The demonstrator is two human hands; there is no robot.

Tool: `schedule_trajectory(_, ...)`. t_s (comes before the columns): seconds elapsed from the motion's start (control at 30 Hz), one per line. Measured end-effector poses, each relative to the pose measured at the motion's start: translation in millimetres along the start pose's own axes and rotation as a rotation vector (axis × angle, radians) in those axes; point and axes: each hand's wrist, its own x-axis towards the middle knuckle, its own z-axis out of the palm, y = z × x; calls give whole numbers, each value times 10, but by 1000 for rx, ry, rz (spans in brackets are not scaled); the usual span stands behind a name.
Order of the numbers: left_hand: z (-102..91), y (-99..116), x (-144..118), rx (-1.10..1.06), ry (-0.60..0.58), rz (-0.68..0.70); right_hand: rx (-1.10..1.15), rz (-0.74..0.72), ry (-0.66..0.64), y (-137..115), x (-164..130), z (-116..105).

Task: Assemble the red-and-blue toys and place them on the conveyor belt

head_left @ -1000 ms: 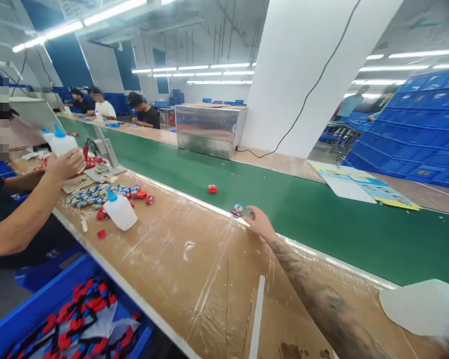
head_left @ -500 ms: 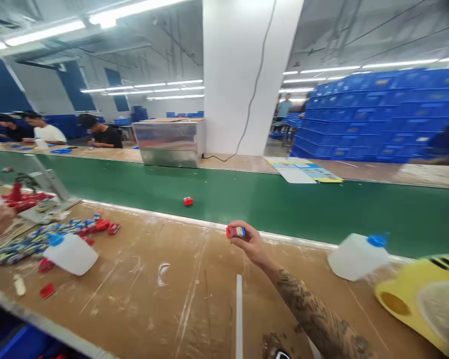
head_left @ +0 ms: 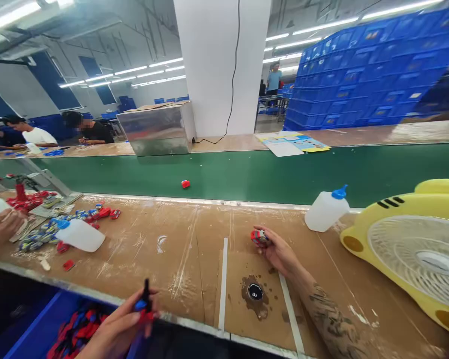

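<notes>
our right hand is down on the brown worktop, fingers curled round a small red toy car, which sits in the grip just above the table, a little right of centre. our left hand is low at the near edge, pinching a slim black piece with blue and red parts between thumb and fingers; we cannot tell exactly what it is. so both hands are loaded and well apart, and nothing has been joined as far as we can see: we judge the bringing-together of the two pieces is the part left to do.

between the hands, on the worktop, there is a dark stained patch with a small black ring in it, framed by two white tape lines. below our left hand a blue bin holds a heap of red and blue pieces.

moving outward: a white squeeze bottle with a blue cap stands just beyond the right hand, and a yellow desk fan lies at the far right. to the left, a second white bottle lies on its side beside a scatter of little red and blue parts, and a co-worker's hand reaches in there.

beyond the worktop runs the green conveyor belt, with one lone red car on it. farther off we see a metal box, a white pillar, stacked blue crates and seated people at the far left.
</notes>
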Motion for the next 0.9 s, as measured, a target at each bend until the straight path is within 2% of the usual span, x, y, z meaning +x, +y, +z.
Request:
schedule_trajectory(0.07, 309, -136, 136, -46, -199, -33, 15, -15, 34, 21, 4, -85)
schedule_trajectory(0.13, 595, -176, 392, -64, -326, -59, 52, -60, 62, 0, -16, -153)
schedule_trajectory(0.23, 939, -211, 750, -117, -405, -158, 135, -111, 72, -61, -49, -281)
schedule_trajectory(0.3, 1070, -249, 891, -141, -410, -191, 182, -132, 84, -89, -52, -371)
schedule_trajectory(0.37, 1116, -291, 959, -111, -399, -166, 212, -154, 99, -99, -45, -432)
schedule_trajectory(0.53, 1085, -364, 1027, 33, -367, -95, 233, -164, 90, -87, -21, -448)
schedule_trajectory(0.7, 1158, -320, 1124, 172, -351, 9, 259, -161, 83, -84, 2, -456)
schedule_trajectory(0.8, 1274, -211, 1188, 415, -412, 152, 250, -156, 69, -76, 11, -465)
schedule_trajectory(0.9, 1421, -73, 1272, 836, -598, 384, 232, -158, 54, -63, 24, -473)
